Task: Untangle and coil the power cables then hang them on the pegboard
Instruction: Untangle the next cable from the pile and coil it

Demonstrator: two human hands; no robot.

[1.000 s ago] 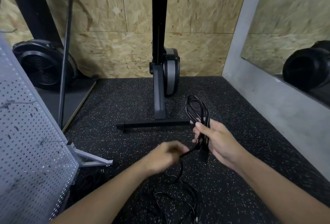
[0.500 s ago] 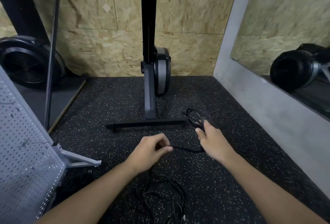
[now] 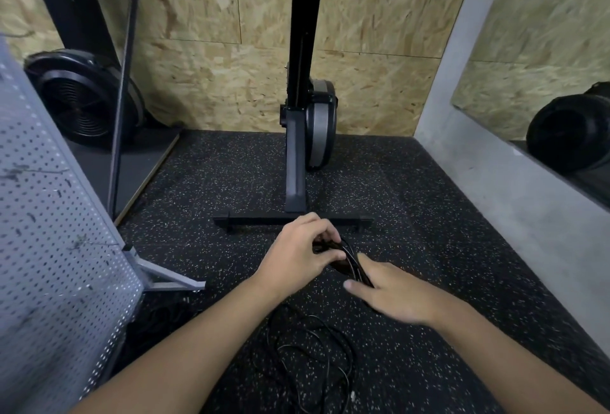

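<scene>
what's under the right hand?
Black coiled cable runs out from beneath the right hand toward the left hand, over speckled floor. The stretch under the palm is covered.

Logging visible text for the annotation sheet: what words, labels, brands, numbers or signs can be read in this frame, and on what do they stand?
None can be read.
The exercise machine shows no legible brand or label. The pegboard bears only holes and marks. The coiled cable, the loose cables and the chipboard wall carry no lettering that shows.
</scene>
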